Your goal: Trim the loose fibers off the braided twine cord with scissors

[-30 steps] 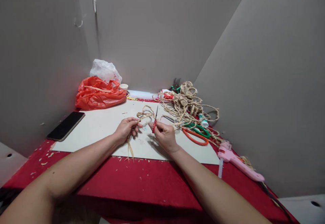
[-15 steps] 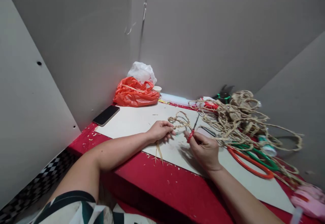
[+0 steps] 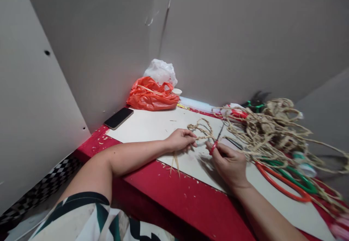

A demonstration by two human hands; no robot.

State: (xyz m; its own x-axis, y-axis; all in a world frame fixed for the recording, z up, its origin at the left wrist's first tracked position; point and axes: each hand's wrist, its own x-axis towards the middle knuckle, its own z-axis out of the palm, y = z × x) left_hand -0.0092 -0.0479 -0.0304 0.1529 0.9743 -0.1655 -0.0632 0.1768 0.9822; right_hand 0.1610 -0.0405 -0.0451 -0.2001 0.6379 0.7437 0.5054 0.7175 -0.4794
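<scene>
Head view, flat off-white board point(image 3: 147, 121) on red table point(image 3: 169, 184), grey walls point(image 3: 231, 44) behind, left hand point(image 3: 181, 140) pinching braided tan cord point(image 3: 203, 138), right hand point(image 3: 230, 162) gripping red-handled scissors point(image 3: 214, 147).

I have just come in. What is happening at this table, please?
A person's left hand pinches looped, braided cord. The right hand holds a red-handled tool beside the cord; whether they touch, I cannot tell. A cord heap lies to the right, with orange- and green-handled scissors near it.

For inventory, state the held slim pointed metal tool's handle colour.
Red handle, clearest in the head view.
</scene>
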